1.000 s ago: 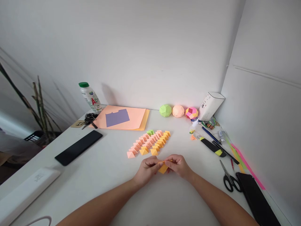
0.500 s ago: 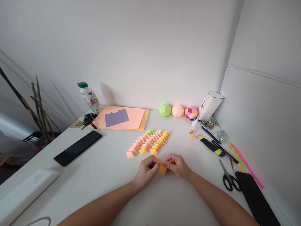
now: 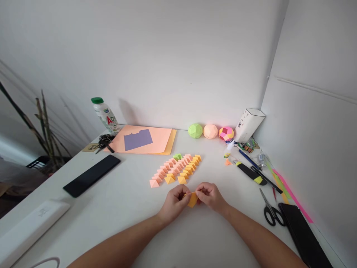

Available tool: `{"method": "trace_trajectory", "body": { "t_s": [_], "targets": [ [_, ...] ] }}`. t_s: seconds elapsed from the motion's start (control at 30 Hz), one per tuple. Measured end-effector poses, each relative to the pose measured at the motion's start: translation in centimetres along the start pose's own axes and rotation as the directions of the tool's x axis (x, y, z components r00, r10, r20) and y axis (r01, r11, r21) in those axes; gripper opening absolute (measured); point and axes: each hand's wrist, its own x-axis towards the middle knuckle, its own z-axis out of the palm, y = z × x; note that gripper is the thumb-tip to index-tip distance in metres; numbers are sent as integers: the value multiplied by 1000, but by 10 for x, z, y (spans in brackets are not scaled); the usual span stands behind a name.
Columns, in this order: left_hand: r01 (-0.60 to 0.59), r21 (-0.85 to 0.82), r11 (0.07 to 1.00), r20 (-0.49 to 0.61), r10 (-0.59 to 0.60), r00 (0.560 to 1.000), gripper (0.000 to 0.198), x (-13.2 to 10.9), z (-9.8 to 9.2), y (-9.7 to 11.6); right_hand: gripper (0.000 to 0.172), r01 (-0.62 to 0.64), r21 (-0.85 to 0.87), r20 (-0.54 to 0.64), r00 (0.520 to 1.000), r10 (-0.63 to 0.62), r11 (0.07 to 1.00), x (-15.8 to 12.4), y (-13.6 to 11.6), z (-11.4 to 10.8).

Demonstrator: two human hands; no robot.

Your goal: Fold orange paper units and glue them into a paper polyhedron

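Both my hands meet over the white table, pinching a small folded orange paper piece between them. My left hand grips its left side with curled fingers. My right hand pinches its upper right edge. Just beyond my hands lie rows of several small folded paper units in pink, orange and green.
Three paper balls sit by the back wall beside a white box. Sheets of coloured paper, a bottle, keys and a black phone lie left. Scissors, a cutter, pens and a dark tablet lie right.
My hands have shifted slightly while working the orange piece, which has turned a little between my fingers. Nothing else on the table has moved.
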Motion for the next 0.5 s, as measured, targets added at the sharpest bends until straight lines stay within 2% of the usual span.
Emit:
{"method": "trace_trajectory", "body": {
  "t_s": [0.13, 0.27, 0.4, 0.5],
  "targets": [
    [37, -97, 995, -22, -39, 999, 24, 1, -1, 0, 12, -18, 18, -77, 997, 19, 1000, 1, -4, -1],
    [60, -154, 986, -46, -68, 997, 25, 2, -1, 2, 13, 0, 70, -105, 994, 7, 998, 2, -2, -3],
    [72, -181, 981, -45, -81, 996, 26, 2, 0, 5, 12, 13, 105, -53, 999, -7, 994, 3, 0, -4],
    [76, -146, 986, -21, -80, 997, 24, 1, 0, 6, 14, 12, 31, 38, 999, -13, 999, 2, 2, -3]
  ]
}}
